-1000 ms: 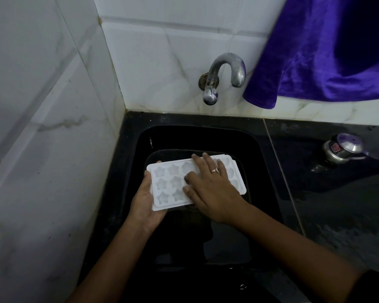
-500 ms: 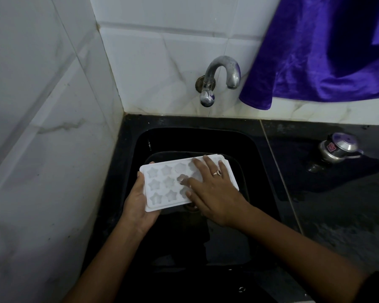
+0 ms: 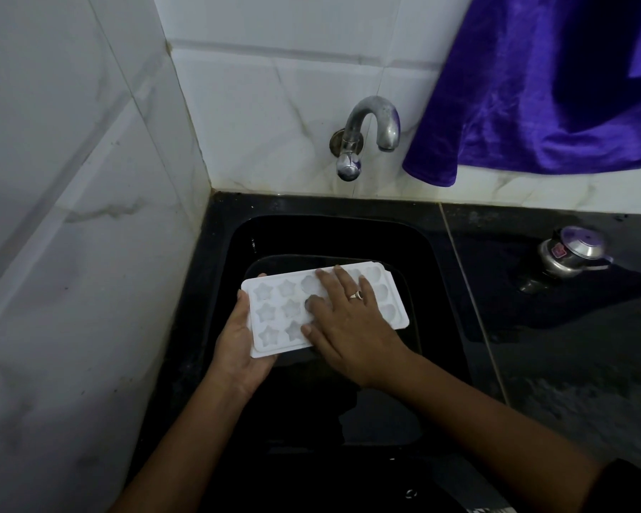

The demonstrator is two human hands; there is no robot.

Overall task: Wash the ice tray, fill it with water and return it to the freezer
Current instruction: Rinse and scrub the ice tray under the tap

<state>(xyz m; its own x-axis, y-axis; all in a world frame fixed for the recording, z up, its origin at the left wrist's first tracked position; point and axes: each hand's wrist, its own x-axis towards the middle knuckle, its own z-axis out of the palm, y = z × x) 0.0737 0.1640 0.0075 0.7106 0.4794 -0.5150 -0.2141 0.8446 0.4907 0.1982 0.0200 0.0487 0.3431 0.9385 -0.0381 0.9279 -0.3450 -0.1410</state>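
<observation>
A white ice tray (image 3: 274,312) with star and heart shaped cells is held level over the black sink (image 3: 433,290). My left hand (image 3: 237,338) grips its left end from below, thumb on the rim. My right hand (image 3: 348,320), wearing a ring, lies flat on the tray's middle with straight fingers pressing into the cells. A metal tap (image 3: 371,131) juts from the tiled wall above the sink; no water runs from it.
White marble-look tiles close in on the left and behind. A purple cloth (image 3: 555,87) hangs at the upper right. On the dark counter to the right sits a small metal pressure cooker lid (image 3: 574,253).
The tray and both hands sit slightly lower and further left in view. My right hand's fingers have shifted across the cells, rubbing the tray's middle.
</observation>
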